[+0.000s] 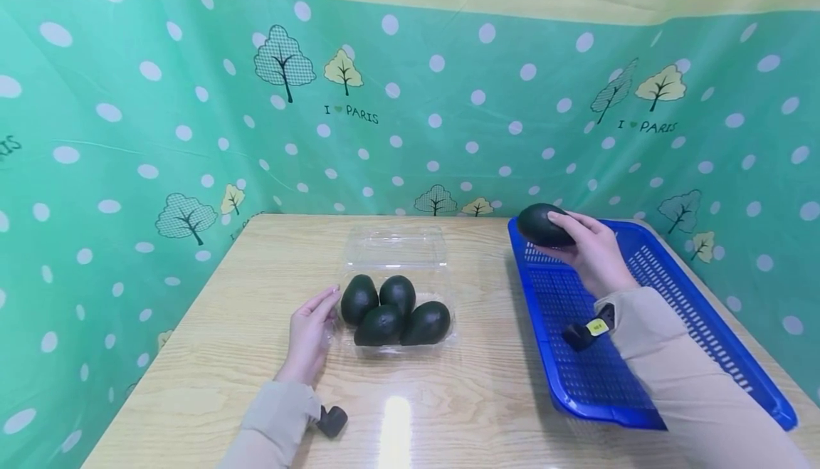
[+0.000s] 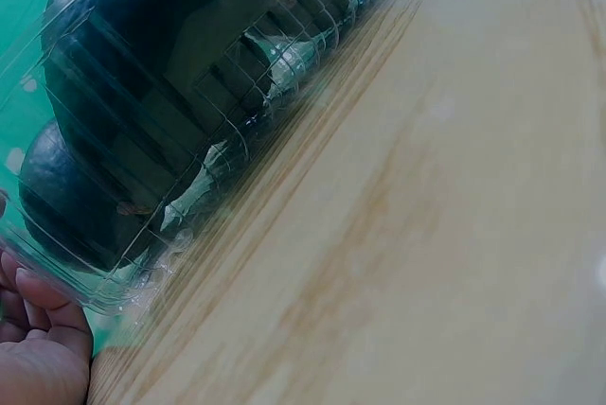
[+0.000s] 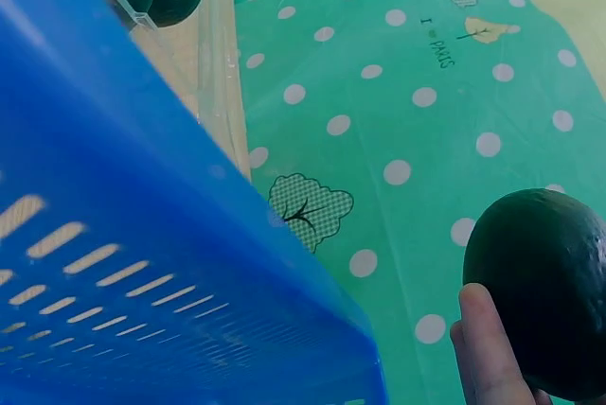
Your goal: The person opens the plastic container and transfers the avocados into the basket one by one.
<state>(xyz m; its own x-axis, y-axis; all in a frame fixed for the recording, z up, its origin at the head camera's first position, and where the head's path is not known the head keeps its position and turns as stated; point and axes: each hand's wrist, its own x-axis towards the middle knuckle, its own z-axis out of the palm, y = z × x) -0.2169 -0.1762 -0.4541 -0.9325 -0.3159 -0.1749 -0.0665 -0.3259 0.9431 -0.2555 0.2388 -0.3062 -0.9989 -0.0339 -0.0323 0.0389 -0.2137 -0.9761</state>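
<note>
In the head view my right hand (image 1: 596,255) holds a dark avocado (image 1: 543,225) above the far left end of a blue plastic basket (image 1: 596,413). The right wrist view shows fingers (image 3: 488,353) against that avocado (image 3: 540,282), beyond the basket's wall (image 3: 180,197). Several more avocados (image 1: 381,324) sit together in a clear plastic clamshell container (image 1: 410,352), its lid (image 1: 393,248) folded back. My left hand (image 1: 306,337) pinches the container's left edge; in the left wrist view the curled fingers (image 2: 62,315) are at the container's corner.
Both stand on a light wooden table (image 1: 224,341), the basket to the right of the container. A green dotted curtain (image 1: 410,134) hangs behind the table and along its sides. Small black devices (image 1: 332,421) are strapped at both wrists.
</note>
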